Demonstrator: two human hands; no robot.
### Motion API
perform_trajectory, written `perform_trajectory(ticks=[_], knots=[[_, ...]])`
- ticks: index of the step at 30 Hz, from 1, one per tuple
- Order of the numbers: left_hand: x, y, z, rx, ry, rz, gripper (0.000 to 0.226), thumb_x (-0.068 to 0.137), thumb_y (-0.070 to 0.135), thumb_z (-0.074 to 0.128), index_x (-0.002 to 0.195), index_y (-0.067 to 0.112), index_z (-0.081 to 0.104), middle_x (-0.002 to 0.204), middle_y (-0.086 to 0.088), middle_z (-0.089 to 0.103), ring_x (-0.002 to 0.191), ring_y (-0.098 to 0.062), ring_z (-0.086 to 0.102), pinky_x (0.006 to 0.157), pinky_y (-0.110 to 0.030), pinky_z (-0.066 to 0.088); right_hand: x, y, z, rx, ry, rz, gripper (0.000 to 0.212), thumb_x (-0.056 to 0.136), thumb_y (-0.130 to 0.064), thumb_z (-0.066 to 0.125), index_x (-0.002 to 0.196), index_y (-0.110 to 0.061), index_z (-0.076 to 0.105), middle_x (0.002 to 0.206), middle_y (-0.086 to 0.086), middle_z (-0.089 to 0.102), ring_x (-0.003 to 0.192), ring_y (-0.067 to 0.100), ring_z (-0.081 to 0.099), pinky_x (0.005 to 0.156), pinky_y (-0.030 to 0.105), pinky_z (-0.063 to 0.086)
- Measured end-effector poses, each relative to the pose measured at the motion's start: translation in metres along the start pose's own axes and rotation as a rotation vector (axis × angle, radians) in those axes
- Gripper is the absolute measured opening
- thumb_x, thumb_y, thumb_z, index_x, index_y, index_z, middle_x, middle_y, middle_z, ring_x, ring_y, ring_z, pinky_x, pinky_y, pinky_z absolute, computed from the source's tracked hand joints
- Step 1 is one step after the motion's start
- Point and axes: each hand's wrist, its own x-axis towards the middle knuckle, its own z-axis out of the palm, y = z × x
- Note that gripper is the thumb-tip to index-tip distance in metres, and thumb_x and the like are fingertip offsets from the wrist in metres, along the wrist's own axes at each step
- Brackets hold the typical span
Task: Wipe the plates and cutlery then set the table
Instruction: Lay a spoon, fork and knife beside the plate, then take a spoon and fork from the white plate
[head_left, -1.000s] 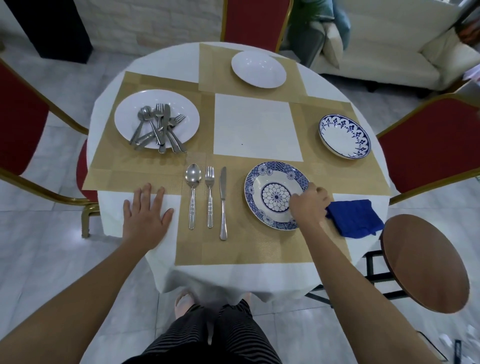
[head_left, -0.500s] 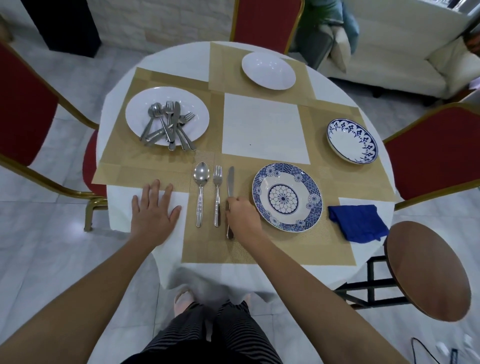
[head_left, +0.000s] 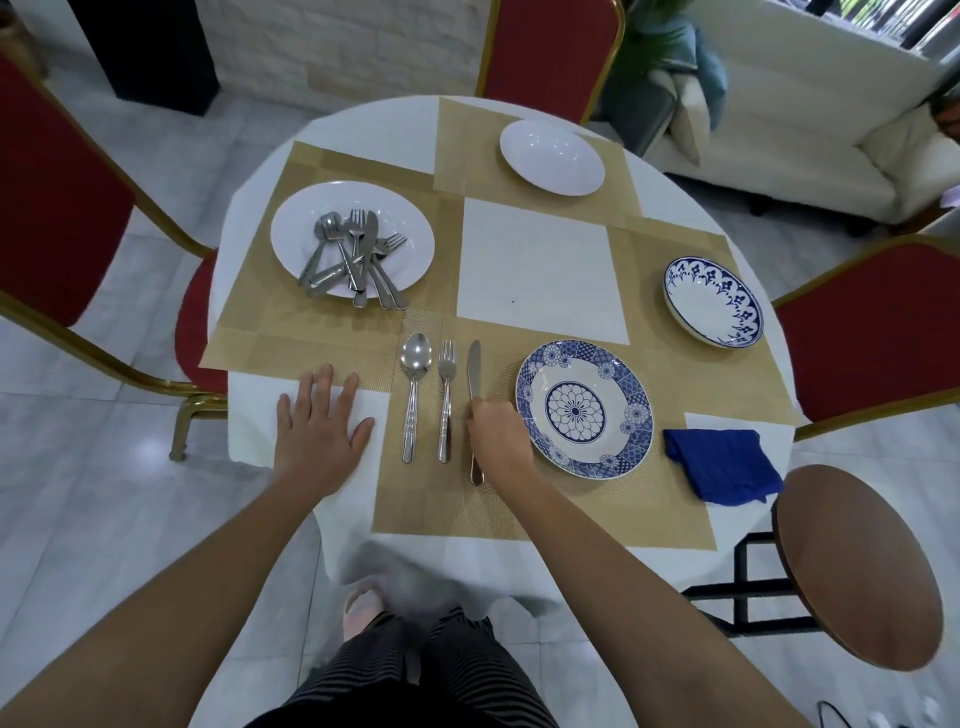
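Three pieces of cutlery lie parallel on the near gold placemat (head_left: 519, 512): spoon (head_left: 415, 387), fork (head_left: 445, 400), knife (head_left: 474, 370), left to right, with the working ends pointing away from the person.

Right hand (head_left: 498, 440): on the knife, fingers curled together and closed over the handle. Blade tip and handle end show on either side of the hand. The knife lies flat on the placemat, just left of the blue patterned plate (head_left: 584, 410), apart from its rim.

Left hand (head_left: 319, 427): palm down on the white tablecloth (head_left: 374, 132) at the near left edge. Fingers are straight and slightly spread, holding nothing, with the fingertips reaching the edge of the left placemat.

Blue patterned plate: sits flat on the near placemat, to the right of the cutlery row. Blue cloth (head_left: 724, 466): crumpled, to the right of that plate at the table's edge, touching neither the plate nor a hand.

White plate (head_left: 291, 244), far left: holds a loose pile of cutlery (head_left: 356, 260), forks, spoons and at least one knife crossed over each other, with handles overhanging the near rim.

White bowl (head_left: 551, 157): on the far placemat. Blue-rimmed bowl (head_left: 714, 301): on the right placemat.

Red chairs with gold frames stand at the left, far and right sides. Round wooden stool (head_left: 857, 566): near right, beside the table.
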Motion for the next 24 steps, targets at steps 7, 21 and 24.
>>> perform_trajectory(ticks=[7, 21, 24], knots=[[0.001, 0.001, -0.004, -0.008, -0.033, -0.003, 0.072, 0.091, 0.059, 0.012, 0.151, 0.020, 0.016, 0.158, -0.012, 0.009, 0.145, -0.033, 0.006, 0.115, -0.052, 0.008, 0.000, -0.004, -0.002, -0.011, 0.020, -0.020, 0.021, 0.096, -0.002, 0.048, 0.114, 0.001, 0.059, 0.105, 0.017, 0.059, 0.090, 0.031, 0.064, 0.076, 0.038, 0.055], [0.058, -0.002, -0.061, -0.079, 0.206, -0.066, 0.030, 0.084, 0.011, 0.060, 0.113, 0.008, 0.064, 0.121, -0.015, 0.061, 0.114, -0.034, 0.055, 0.099, -0.049, 0.038, 0.080, -0.046, -0.065, 0.222, 0.065, -0.128, 0.023, 0.091, -0.013, 0.044, 0.093, -0.009, 0.066, 0.091, 0.008, 0.065, 0.080, 0.026, 0.061, 0.069, 0.033, 0.052], [0.084, -0.011, -0.079, -0.073, 0.221, -0.086, 0.028, 0.086, 0.013, 0.056, 0.113, 0.011, 0.065, 0.120, -0.011, 0.062, 0.114, -0.031, 0.054, 0.100, -0.043, 0.036, 0.104, -0.061, -0.073, 0.216, 0.037, -0.126, 0.023, 0.091, -0.014, 0.043, 0.091, -0.008, 0.065, 0.087, 0.007, 0.062, 0.081, 0.027, 0.058, 0.070, 0.031, 0.048]])
